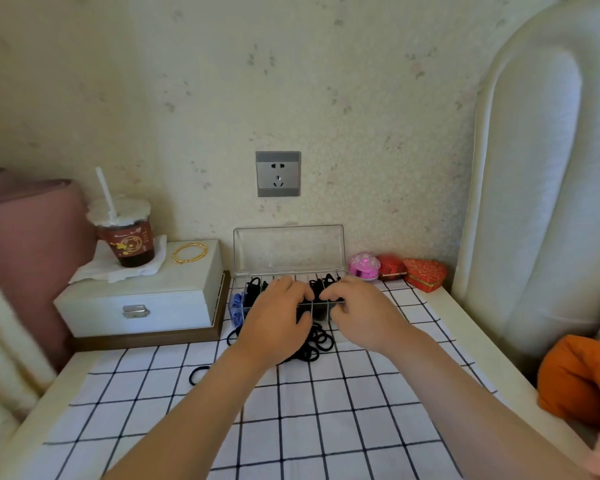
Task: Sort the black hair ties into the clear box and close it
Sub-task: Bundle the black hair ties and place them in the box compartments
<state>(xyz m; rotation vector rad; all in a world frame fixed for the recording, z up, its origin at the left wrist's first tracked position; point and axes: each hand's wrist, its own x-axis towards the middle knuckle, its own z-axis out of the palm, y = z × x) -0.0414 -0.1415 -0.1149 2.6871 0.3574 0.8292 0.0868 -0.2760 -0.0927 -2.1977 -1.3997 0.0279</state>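
— What's over on the left?
— A clear plastic cup of dark drink with a white straw (129,240) stands on a white paper napkin (146,269). The napkin lies on top of a white lidded case with a metal clasp (136,292). Thin gold bangles (190,252) lie beside the cup on the same case.
— And the ties?
— A single black hair tie (199,374) lies alone on the white cloth with black grid lines (326,427), near the left forearm. The clear plastic compartment box (274,277) stands against the wall just right of the case, its lid (288,249) upright and open. Blue hair ties (237,308) sit in its leftmost compartment, more black hair ties (253,287) in others. A heap of black hair ties (316,344) lies on the cloth touching the box's front, between the wrists.
— The hands?
— The left hand (278,323) is over the box's middle, fingers bent down into it; whether they grip anything I cannot tell. The right hand (357,313) has its fingertips bunched at the front rim by black ties; pinch or mere touch, I cannot tell.
— Further right?
— A pink round trinket case (363,265), a small red case (391,266) and a red heart-shaped case (425,273) by the wall
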